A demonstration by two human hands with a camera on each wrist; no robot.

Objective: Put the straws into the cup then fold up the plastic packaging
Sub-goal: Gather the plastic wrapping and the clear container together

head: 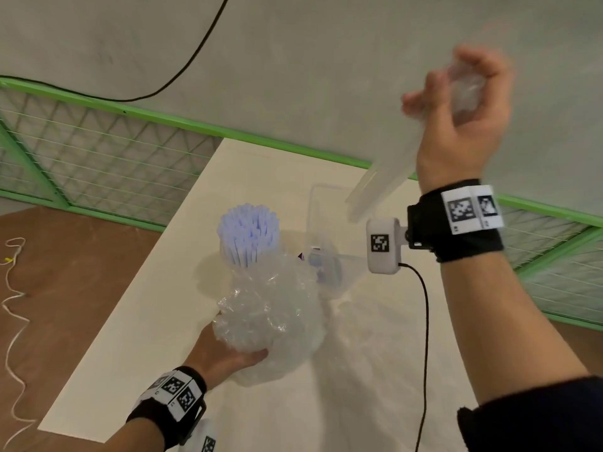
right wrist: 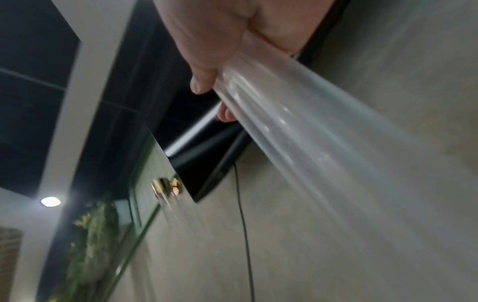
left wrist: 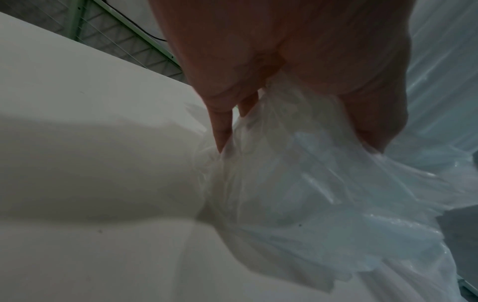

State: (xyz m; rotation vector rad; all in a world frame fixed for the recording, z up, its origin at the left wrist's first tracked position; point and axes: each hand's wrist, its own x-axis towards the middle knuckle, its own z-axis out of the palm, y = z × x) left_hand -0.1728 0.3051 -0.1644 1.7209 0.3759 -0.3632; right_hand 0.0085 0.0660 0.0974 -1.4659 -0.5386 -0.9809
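A bundle of bluish-white straws stands upright on the white table; the cup around them is mostly hidden behind the plastic. My left hand grips a crumpled bunch of the clear plastic packaging just in front of the straws, low over the table. In the left wrist view the left hand curls round the packaging. My right hand is raised high at the right and grips the other end of the packaging, which stretches taut down from it. The right wrist view shows the right hand closed on that strip.
A green-framed mesh fence runs behind the table, with a black cable on the grey wall. Left of the table edge a white cord lies on the brown floor. A small object with a purple label shows through the plastic.
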